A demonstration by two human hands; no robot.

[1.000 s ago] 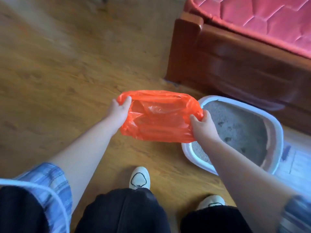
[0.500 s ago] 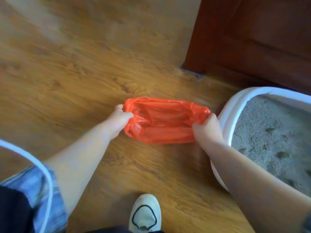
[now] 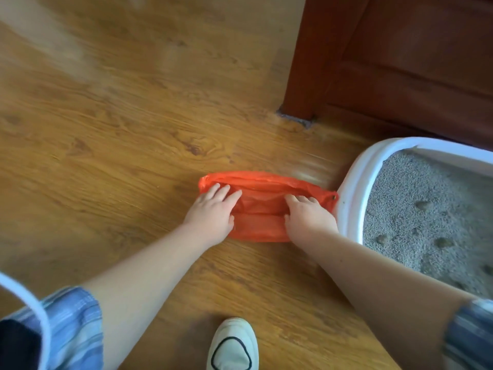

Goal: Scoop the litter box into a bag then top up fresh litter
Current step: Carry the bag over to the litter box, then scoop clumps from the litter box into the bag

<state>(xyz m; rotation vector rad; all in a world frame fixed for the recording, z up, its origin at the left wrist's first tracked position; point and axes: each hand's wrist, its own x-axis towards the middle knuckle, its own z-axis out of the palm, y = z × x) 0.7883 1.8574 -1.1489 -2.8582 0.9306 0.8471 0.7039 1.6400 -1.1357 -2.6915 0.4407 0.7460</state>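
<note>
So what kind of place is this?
Likely a room in a home: wood-grain floor, a dark wooden furniture piece standing on it, and a cat litter box beside it.

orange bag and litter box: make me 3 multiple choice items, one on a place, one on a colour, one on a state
1. Where is the orange bag relative to the litter box?
A. inside it
B. on the floor beside it
C. draped over its rim

2. What colour is the litter box's rim?
A. white
B. blue
C. black

3. What is the bag's state?
A. held up in the air
B. tied shut and full
C. lying on the floor with both hands on it

Answers:
1 B, the bag lies on the wood just outside the rim.
2 A, the rim shows plain white.
3 C, the left hand and right hand both rest on it, down on the floor.
</note>
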